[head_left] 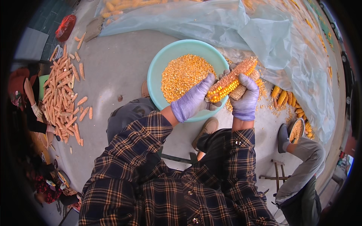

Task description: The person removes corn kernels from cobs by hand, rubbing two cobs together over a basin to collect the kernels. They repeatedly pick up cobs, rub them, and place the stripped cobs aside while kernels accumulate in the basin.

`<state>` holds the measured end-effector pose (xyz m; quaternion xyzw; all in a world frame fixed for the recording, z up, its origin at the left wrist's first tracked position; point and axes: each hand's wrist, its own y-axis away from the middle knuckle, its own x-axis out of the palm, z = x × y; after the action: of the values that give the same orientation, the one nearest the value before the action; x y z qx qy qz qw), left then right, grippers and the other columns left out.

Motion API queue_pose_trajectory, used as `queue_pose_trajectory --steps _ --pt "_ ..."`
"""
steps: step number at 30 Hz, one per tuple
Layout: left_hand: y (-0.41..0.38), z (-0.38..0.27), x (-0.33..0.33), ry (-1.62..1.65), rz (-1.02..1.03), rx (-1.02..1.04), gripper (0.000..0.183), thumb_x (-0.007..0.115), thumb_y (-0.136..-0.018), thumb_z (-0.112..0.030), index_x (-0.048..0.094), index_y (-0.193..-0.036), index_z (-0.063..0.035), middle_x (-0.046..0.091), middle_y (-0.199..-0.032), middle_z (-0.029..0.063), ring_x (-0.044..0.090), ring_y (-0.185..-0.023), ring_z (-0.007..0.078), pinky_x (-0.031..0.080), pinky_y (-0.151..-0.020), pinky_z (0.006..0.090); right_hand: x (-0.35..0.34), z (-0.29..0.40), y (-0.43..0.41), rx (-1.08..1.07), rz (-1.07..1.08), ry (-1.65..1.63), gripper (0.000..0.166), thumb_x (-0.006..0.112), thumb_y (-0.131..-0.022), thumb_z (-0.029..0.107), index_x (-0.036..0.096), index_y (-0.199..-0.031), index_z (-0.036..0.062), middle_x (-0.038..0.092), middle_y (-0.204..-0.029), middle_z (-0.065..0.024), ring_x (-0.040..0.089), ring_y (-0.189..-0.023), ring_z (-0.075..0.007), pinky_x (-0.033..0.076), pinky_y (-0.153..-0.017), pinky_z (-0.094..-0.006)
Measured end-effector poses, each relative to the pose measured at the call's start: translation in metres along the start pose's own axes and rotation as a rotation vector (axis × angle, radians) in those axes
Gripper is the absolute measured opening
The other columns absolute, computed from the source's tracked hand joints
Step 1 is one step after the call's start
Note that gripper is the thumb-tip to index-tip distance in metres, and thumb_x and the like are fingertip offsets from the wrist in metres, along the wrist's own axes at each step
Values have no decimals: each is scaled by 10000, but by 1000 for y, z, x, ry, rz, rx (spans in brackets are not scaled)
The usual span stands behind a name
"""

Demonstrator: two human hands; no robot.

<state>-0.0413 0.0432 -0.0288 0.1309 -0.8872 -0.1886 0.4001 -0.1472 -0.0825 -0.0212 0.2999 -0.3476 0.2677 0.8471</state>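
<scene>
My left hand (192,97), in a pale purple knit glove, grips the lower end of a partly shelled ear of corn (226,87). Yellow kernels remain in rows along one side of the ear; its upper face is bare. In my right hand (245,99), gloved the same way, a bare corn cob (238,92) is pressed against the ear. Some fingers of both hands are hidden behind the corn. Below them a light turquoise plastic basin (155,60) stands on the floor between my feet, holding a heap of loose corn kernels (186,76).
Stripped cobs (60,96) lie heaped at left, beside people seated at the rim. A translucent plastic sheet (209,22) covers corn at the back and right. Whole ears (282,97) and scattered kernels lie at right, near another person's leg (306,158), a bowl (297,130) and a stool (277,176).
</scene>
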Motion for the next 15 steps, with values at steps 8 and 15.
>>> queue_pose_trajectory --steps 8,15 --pt "-7 14 -14 -287 -136 98 493 379 -956 -498 467 -1176 -66 586 -944 61 594 -816 116 494 -555 256 0 -2 -2 42 -30 -76 414 579 -788 94 479 -1164 -45 586 -1031 -199 601 -930 -335 499 -857 -480" --pt "-2 -7 2 -241 -205 118 509 406 -940 -522 502 -1088 -44 574 -951 59 568 -858 95 494 -600 249 8 -3 2 9 -67 -71 389 560 -796 69 486 -1159 -50 597 -1007 -191 603 -932 -317 497 -865 -460"
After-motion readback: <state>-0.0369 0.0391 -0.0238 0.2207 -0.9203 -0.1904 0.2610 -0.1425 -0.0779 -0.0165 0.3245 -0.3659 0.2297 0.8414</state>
